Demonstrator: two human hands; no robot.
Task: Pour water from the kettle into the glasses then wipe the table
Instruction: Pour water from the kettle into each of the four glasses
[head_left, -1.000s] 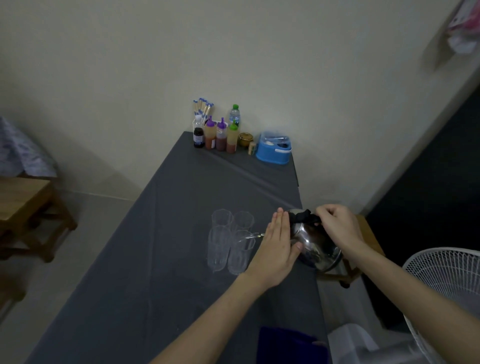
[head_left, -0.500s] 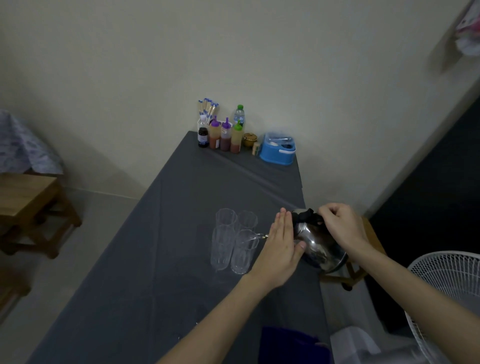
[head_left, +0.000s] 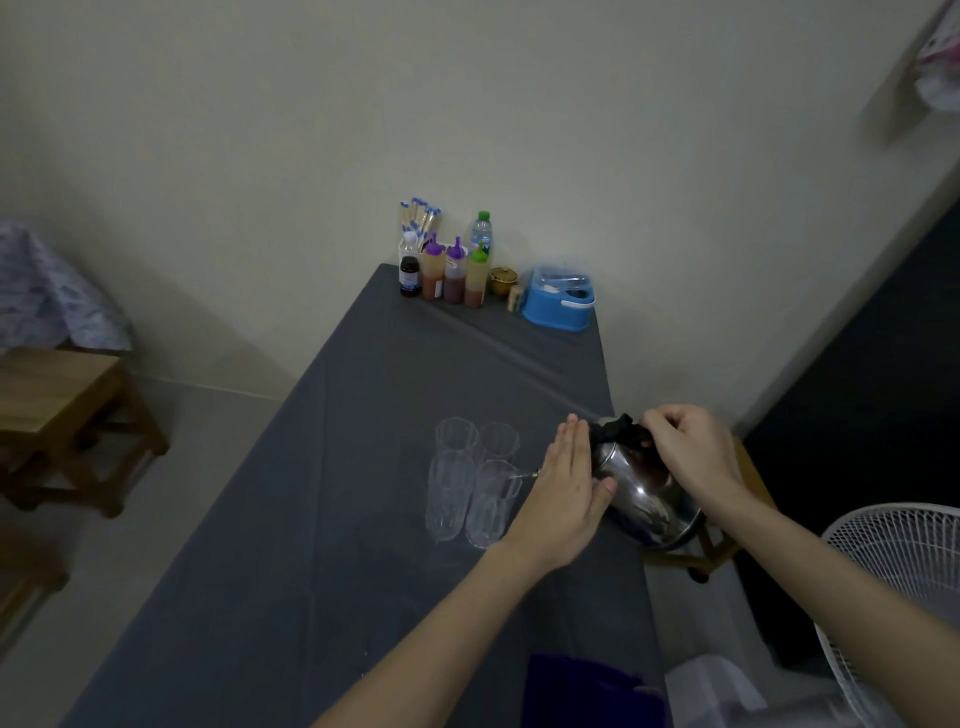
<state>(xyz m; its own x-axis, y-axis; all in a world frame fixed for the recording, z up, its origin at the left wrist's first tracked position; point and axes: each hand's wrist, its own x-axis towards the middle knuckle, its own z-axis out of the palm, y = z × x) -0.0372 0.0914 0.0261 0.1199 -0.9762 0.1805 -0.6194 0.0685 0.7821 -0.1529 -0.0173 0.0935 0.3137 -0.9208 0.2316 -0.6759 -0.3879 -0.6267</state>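
My one head camera looks forward and down along the grey table (head_left: 363, 519), wall filling the upper frame, my hands low right.

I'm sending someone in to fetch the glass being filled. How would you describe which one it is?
On the long grey table, four clear glasses stand clustered in the middle. It is the near glass on the kettle's side, just beside the flat left hand. Unlike its three neighbours, the tilted kettle's spout points at its rim.
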